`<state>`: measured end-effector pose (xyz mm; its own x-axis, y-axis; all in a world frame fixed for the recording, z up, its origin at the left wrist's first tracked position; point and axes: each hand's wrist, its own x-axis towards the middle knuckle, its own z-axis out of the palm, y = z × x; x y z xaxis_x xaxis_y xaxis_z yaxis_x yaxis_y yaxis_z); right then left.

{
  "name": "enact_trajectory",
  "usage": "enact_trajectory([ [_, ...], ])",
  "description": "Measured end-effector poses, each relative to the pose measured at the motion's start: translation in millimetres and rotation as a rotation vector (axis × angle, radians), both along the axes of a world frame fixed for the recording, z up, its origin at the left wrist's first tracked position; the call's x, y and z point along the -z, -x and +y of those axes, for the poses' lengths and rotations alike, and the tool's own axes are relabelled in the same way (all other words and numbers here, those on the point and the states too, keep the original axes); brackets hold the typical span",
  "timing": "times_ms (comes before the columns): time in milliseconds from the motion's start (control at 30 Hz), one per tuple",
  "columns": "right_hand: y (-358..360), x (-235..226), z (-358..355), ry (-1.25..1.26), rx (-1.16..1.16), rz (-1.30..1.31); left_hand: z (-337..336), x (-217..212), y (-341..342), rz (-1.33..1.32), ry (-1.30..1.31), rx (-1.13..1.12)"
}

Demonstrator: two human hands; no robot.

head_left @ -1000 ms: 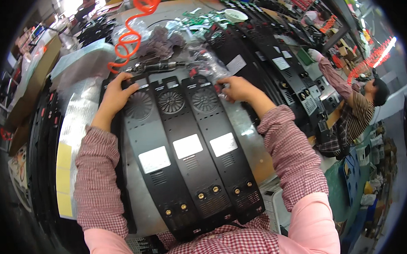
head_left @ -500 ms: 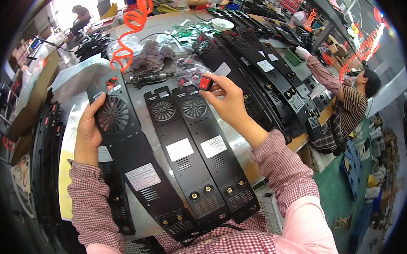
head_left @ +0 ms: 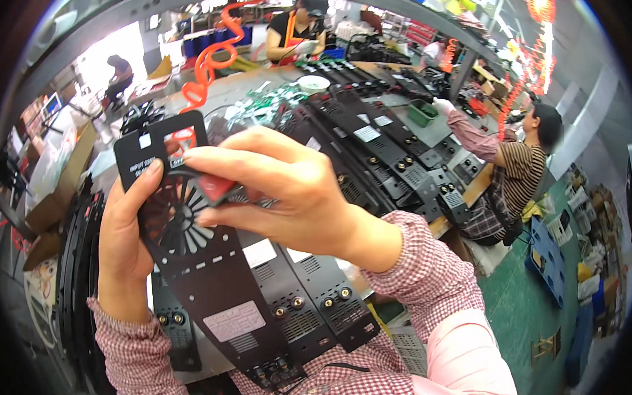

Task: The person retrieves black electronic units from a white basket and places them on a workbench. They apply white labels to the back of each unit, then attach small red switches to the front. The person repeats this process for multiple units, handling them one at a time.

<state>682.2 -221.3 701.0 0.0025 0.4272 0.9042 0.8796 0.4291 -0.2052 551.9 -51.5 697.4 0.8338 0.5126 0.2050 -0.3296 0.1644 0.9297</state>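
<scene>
My left hand [head_left: 126, 235] grips the upper left edge of a long black metal panel [head_left: 229, 287], its thumb lying on the front. The panel is tilted up toward me and has a round fan grille, a square cutout near its top end and a white label. Between the thumb and fingers of my right hand [head_left: 298, 191] is a red rocker switch [head_left: 215, 187] in a black housing, held over the grille just below the cutout. Two similar panels [head_left: 326, 277] lie on the table to the right, partly hidden by my right hand and the raised panel.
More black panels [head_left: 369, 134] lie in rows at the right, and others stand stacked along the left [head_left: 77, 240]. An orange coiled hose [head_left: 217, 65] hangs above the table. Behind are green-and-white pieces [head_left: 274, 94] and a white bowl [head_left: 313, 83]. One co-worker [head_left: 523, 155] sits right, another [head_left: 296, 34] behind.
My right hand has brought the rocker switch left, from above the middle panels to the raised panel's upper end. The panel is lifted closer, and my view has tilted upward.
</scene>
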Motion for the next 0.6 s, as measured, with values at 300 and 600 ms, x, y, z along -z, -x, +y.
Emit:
enact_trajectory([
  [300, 18, -31, -13, 0.098, 0.16, -0.129, -24, -26, 23, 0.016, -0.018, 0.078],
  [600, 14, -46, -19, -0.082, 0.331, -0.333, -37, -27, 19, -0.097, 0.055, 0.204],
])
